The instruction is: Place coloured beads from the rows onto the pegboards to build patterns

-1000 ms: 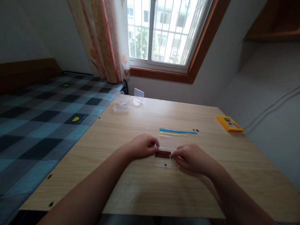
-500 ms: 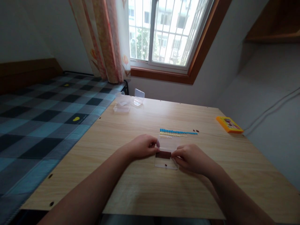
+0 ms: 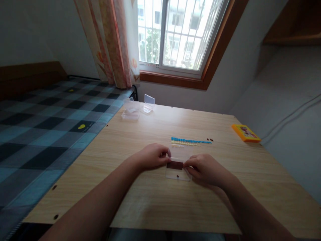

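Observation:
A clear plastic box (image 3: 172,174) lies open before me, its raised lid (image 3: 179,152) on the far side. Inside, against the hinge side, sits a dark brown-red strip of packed small pieces (image 3: 175,165). One loose brown piece (image 3: 178,176) rests nearer the box's front edge. My left hand (image 3: 157,156) pinches the box at its left side, by the lid. At the strip's right end, my right hand (image 3: 204,168) has thumb and fingertips closed together; whatever is between them is too small to make out.
Beyond the box lie rows of small blue pieces (image 3: 185,140) and pale yellow pieces (image 3: 187,144), with a few dark pieces (image 3: 210,139) to their right. Clear boxes (image 3: 130,115) stand at the back left of the table. A yellow-orange case (image 3: 245,133) lies at the right edge.

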`<action>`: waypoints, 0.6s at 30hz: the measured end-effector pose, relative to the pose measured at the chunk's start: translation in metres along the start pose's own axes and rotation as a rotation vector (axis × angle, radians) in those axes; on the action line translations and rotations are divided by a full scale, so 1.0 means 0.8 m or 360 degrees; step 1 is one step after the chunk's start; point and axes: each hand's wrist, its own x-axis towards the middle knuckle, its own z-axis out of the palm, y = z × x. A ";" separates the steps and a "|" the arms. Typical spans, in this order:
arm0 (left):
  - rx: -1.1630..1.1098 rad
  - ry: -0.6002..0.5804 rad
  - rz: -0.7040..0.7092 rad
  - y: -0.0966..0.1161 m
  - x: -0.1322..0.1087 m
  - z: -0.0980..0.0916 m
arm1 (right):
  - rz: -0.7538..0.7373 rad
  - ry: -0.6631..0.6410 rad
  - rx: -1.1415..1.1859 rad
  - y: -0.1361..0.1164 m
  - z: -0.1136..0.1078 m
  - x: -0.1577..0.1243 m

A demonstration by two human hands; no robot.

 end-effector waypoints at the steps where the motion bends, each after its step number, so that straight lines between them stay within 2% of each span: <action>1: -0.0002 0.0001 -0.0002 0.000 0.000 0.000 | 0.0001 0.0008 -0.0001 0.001 0.000 0.000; 18: -0.0010 0.0000 -0.0019 0.003 0.000 -0.002 | -0.0017 -0.0044 0.0034 0.000 0.003 0.000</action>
